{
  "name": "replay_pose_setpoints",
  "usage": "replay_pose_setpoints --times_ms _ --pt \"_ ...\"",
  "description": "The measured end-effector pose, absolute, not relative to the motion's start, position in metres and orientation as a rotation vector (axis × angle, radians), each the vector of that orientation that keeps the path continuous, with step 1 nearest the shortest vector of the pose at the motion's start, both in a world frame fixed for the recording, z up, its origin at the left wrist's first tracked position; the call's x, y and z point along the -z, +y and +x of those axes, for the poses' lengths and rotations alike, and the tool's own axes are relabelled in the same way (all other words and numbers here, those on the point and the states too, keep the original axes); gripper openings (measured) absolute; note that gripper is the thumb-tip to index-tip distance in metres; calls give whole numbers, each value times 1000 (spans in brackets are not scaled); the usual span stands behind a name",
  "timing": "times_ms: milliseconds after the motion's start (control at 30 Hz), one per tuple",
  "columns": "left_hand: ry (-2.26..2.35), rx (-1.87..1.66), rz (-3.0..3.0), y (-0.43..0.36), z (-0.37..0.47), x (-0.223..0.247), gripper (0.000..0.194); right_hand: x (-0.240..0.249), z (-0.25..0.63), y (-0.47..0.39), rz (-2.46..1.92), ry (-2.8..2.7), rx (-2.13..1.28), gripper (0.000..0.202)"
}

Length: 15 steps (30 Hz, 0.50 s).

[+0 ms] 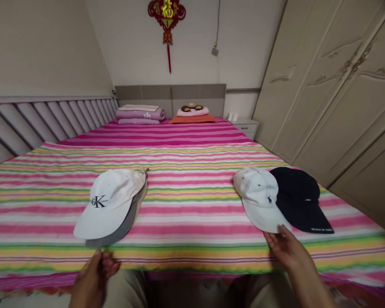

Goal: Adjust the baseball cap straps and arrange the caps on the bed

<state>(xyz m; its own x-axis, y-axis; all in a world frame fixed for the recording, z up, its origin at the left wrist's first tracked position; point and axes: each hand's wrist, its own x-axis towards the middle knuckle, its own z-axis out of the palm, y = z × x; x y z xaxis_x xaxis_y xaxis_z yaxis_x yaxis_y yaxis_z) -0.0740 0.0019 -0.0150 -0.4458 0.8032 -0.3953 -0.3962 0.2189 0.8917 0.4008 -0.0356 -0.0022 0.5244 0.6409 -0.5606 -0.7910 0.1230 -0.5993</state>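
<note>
My right hand (284,246) pinches the front of a white cap's brim, thumb on top and fingers underneath. This white cap (258,192) has a small dark emblem and lies against a black cap (298,196) with white lettering on its brim. My left hand (98,269), slightly blurred, is just below another white cap (114,192) marked "CK". Its fingers are loosely bent and a little apart, with nothing seen in them. A grey cap (125,226) shows its brim from beneath the CK cap.
The caps lie on a bed with a striped sheet (186,214). Folded purple bedding (139,115) and an orange pillow (192,119) sit by the headboard (186,94). A slatted rail (51,119) runs along the left, a wardrobe (333,85) stands right, and a nightstand (247,127) is behind.
</note>
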Motion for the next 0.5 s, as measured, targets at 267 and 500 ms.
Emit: replay_pose_setpoints --times_ms 267,500 --pt "1109 -1014 485 -17 12 16 16 6 340 -43 -814 -6 -1369 27" --pt "559 -815 468 25 64 -27 51 19 267 -85 -767 -265 -1647 38"
